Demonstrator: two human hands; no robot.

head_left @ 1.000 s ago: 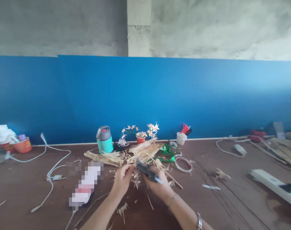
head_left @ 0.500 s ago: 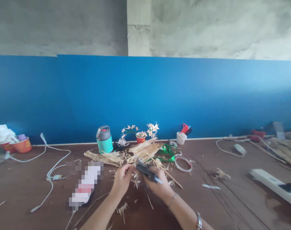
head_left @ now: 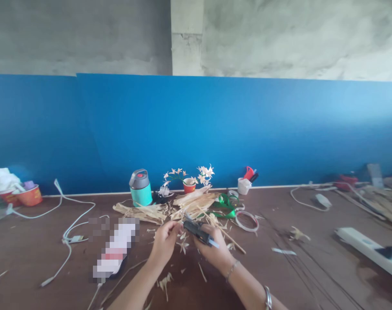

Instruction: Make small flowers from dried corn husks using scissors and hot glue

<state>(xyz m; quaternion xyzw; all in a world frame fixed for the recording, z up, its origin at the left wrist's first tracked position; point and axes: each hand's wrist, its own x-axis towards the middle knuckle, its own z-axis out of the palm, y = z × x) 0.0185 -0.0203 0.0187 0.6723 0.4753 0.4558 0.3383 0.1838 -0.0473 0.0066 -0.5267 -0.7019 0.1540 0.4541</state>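
My right hand [head_left: 215, 249] is wrapped round a black glue gun [head_left: 197, 232], with a pale glue stick showing at its rear end. The gun's nozzle points left, towards my left hand [head_left: 166, 237]. The fingers of my left hand are pinched together close to the nozzle; what they hold is too small to make out. Beneath and between my hands, small pale dried-husk flowers [head_left: 183, 246] and scraps lie on the brown table [head_left: 257, 275]. Just beyond the hands is a pile of dried husks [head_left: 196, 202].
Behind the husks stand a teal flask [head_left: 141, 189] and a red cup [head_left: 189, 186] with husk-flower sprays. Green ribbon [head_left: 226, 206], a tape roll [head_left: 247, 221] and a white cup [head_left: 244, 186] are to the right. A power strip [head_left: 370, 252] and white cables [head_left: 66, 228] lie at the sides.
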